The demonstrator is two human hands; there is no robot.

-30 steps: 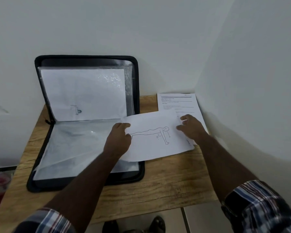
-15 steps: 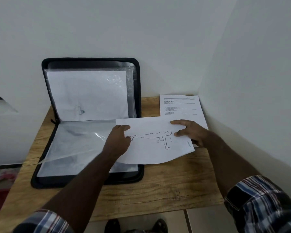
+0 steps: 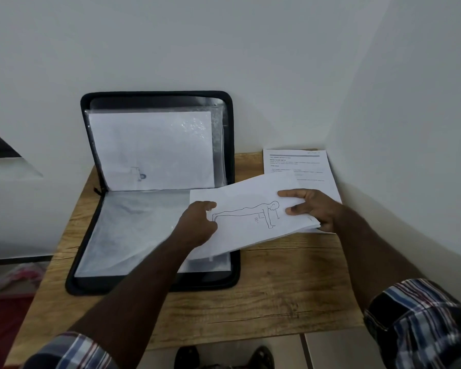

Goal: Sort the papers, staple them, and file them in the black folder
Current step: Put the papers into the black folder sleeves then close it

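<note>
Head view: the filing step appears to be in hand. The right hand pinches the drawing sheet at its right edge; the left hand grips the left edge, above the open black folder. Next move, by judgement: feed the sheet into the clear sleeve below the left hand.

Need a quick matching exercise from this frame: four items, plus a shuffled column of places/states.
Items:
1. black folder
2. push-up drawing sheet
3. printed text page
4. sleeved sheet

States:
A. flat on the table by the right wall
B. held by both hands
C. open, lid leaning on the wall
D. upright inside the lid

Pairs: 1-C, 2-B, 3-A, 4-D
</note>
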